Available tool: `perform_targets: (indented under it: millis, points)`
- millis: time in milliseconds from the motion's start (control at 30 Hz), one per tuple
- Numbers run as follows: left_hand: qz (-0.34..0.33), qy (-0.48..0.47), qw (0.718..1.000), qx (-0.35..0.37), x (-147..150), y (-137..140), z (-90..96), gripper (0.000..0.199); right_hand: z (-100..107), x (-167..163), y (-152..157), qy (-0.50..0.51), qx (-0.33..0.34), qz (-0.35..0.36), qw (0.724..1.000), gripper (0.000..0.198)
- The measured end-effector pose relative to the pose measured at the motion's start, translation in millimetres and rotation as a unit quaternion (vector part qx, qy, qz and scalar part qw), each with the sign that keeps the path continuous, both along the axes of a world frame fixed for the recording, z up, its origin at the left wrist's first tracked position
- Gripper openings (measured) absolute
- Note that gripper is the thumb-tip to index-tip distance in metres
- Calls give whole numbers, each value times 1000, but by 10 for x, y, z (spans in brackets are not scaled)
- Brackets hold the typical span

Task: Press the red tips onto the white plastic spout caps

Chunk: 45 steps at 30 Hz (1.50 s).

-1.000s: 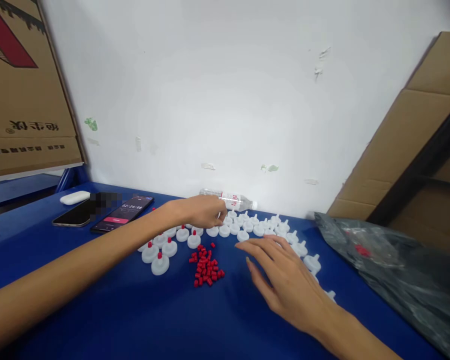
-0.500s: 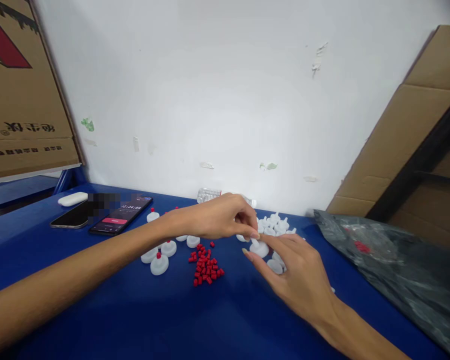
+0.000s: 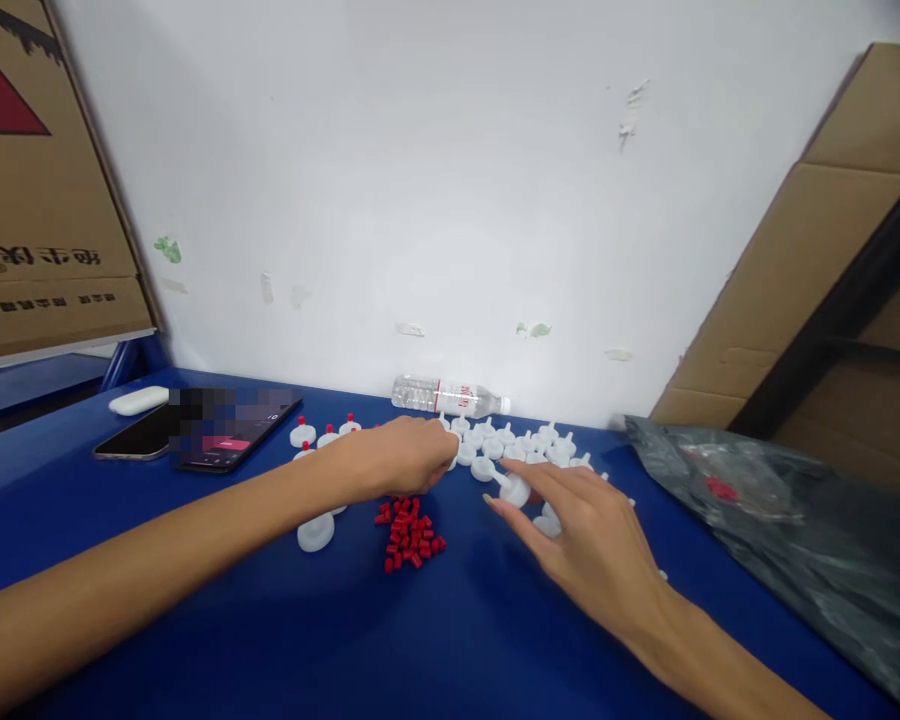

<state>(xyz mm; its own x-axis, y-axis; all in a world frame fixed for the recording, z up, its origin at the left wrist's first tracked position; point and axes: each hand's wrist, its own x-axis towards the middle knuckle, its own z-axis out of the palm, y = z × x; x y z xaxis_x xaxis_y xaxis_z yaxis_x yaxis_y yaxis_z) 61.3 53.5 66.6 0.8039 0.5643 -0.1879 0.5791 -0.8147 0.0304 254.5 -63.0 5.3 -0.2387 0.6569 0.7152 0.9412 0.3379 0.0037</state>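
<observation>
White spouted cap (image 3: 516,491) sits pinched in the right hand (image 3: 592,530) alone; left hand (image 3: 409,455) has withdrawn, grip hidden from here.

The left hand (image 3: 412,455) curls its fingertips out of sight, so whether they grip anything cannot be told; its forearm (image 3: 217,550) covers parts of several white spouted caps (image 3: 316,534), and the right hand (image 3: 589,515) hides part of the spouted cap (image 3: 515,491) in its fingers. A pixelated patch obscures parts of both smartphones (image 3: 214,462). The view's edges cut off both forearms, the printed cardboard box (image 3: 52,200) and the grey plastic bag (image 3: 817,570), while the red bits (image 3: 720,489) in the clear bag (image 3: 765,495) are too indistinct to identify.
</observation>
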Motion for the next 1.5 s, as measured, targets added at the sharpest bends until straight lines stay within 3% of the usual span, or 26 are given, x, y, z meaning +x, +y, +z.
perform_targets:
  millis: [600, 833, 1033, 1267, 1500]
  points:
    - [-7, 4, 999, 32, -13, 105, -67, 18, -17, 15, 19, -13, -21, -5, 1000, 31]
    - [-33, -44, 998, 29, -11, 32, 122, 14, -1, 34, 10, -24, 9, -6, 1000, 27]
    - [-87, -187, 975, -86, 25, -45, 247, 23, 15, 66, 11, -11, 14, -22, 1000, 24]
    - [-8, -259, 936, -240, 57, -4, 223, 19, -5, 76, 13, -13, 26, -15, 999, 26]
    - [-19, -273, 912, -306, 83, 17, 166, 15, -12, 68, -1, 7, 34, 18, 999, 19]
